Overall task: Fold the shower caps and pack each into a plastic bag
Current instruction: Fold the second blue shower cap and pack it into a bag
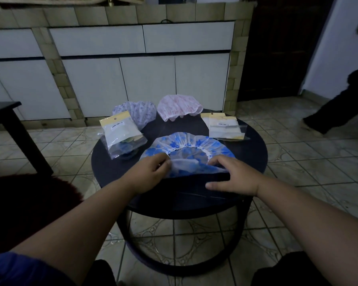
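Dim tiled kitchen, round black tabletop [254, 153]. One filled plastic bag [123, 137] beside blue shower cap [194, 145]; left hand [151, 172] pinching its near edge, right hand [234, 176] pressing flat, starting fold. Behind it, two caps unfolded.

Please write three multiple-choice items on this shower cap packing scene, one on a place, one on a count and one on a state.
1. Where does the pink shower cap lie?
A. at the far edge of the round table
B. on the floor
C. inside a bag

2. How many shower caps lie unpacked on the table?
A. one
B. three
C. five

3. What is the left hand doing?
A. resting on the floor
B. pinching the blue shower cap
C. holding a bag

Answers: 1 A, it sits beyond the blue cap near the rim; 2 B, blue, pink and a pale patterned shower cap; 3 B, its fingers gather the cap's near edge.
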